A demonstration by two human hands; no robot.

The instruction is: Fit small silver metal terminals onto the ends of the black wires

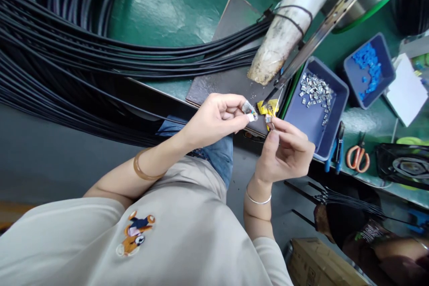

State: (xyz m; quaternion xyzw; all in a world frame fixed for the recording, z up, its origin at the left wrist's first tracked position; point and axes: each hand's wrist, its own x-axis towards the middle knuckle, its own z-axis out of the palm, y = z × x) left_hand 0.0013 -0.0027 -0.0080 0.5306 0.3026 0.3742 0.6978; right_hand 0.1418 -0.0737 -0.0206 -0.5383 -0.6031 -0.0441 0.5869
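My left hand (223, 116) is closed on the end of a black cable (159, 116), with thumb and fingers pinching near its tip. Silvery shielding and small coloured wires (251, 111) stick out past the fingertips. Just to the right, my right hand (284, 149) pinches a small metal cable connector (268, 119) between thumb and forefinger. A narrow gap separates the connector from the wire ends. Behind them, a yellow-wrapped piece (268, 106) lies at the edge of a dark board (214, 87).
Black cables (150, 60) run from the left beneath a white-wrapped post (284, 31). Right of it stand a tray (300, 132) of metal connectors and a bin (385, 71) of blue parts. Pliers (339, 147) and orange-handled scissors (358, 158) lie nearby. Another person's arm (398, 248) shows lower right.
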